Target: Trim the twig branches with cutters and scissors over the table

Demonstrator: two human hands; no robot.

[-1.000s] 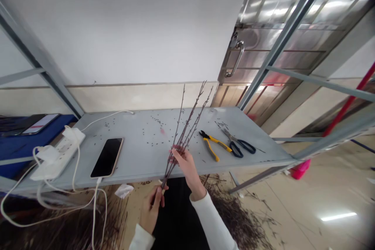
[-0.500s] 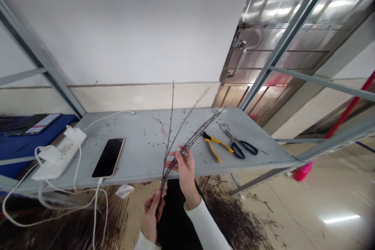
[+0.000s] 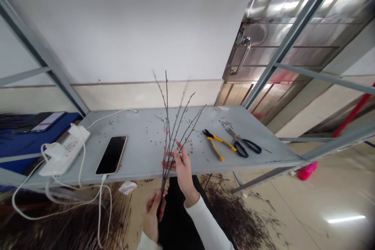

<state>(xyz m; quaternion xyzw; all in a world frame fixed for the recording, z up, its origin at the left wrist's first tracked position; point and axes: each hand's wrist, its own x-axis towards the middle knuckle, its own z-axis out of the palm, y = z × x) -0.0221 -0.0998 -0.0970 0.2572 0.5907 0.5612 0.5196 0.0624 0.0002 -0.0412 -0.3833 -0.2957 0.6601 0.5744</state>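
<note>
My left hand (image 3: 152, 211) is closed around the lower ends of a small bunch of thin dark twigs (image 3: 164, 175), in front of the shelf's near edge. Higher up, my right hand (image 3: 184, 170) holds the same twigs loosely, its fingers passing behind them and its thumb on the near side. The twigs fan out upward over the grey shelf (image 3: 140, 148), and some tips are blurred. Yellow-handled cutting pliers (image 3: 216, 146) lie open to the right of my right hand, with dark-handled scissors (image 3: 243, 144) beside them.
A phone (image 3: 111, 155) on a white cable and a white power strip (image 3: 66, 152) occupy the shelf's left side. Small dark bits are scattered across the shelf. Grey metal posts (image 3: 293, 39) rise at both ends. Piles of twigs (image 3: 237, 215) lie on the floor below.
The twigs, which leaned right in a tight cluster beside one upright stem, now spread out more evenly and stand more upright. My right hand has shifted slightly left and down along them.
</note>
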